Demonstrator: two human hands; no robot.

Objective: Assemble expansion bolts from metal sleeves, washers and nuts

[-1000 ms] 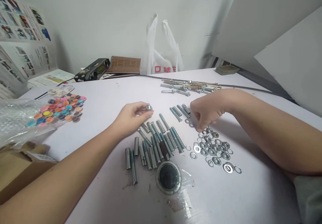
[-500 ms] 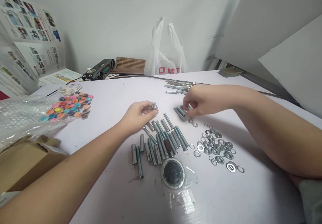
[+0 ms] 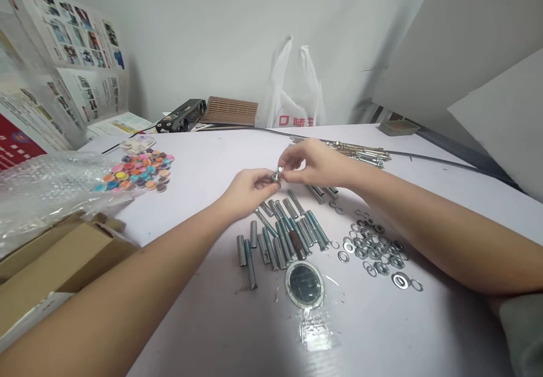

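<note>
Bolt (image 3: 275, 177) pokes from the left grip (image 3: 251, 190), beside the right grip (image 3: 309, 163).

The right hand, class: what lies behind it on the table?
Behind the right hand, a pile of silver and gold-coloured bolts shows; whatever the hand covers cannot be seen.

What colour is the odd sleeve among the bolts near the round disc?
The sleeve is dark brown, clearest in the head view.

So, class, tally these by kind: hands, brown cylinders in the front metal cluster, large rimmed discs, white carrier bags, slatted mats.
Left hand plus right hand: 2
Brown cylinder: 1
Large rimmed disc: 1
White carrier bag: 1
Slatted mat: 1
Total: 6
</note>
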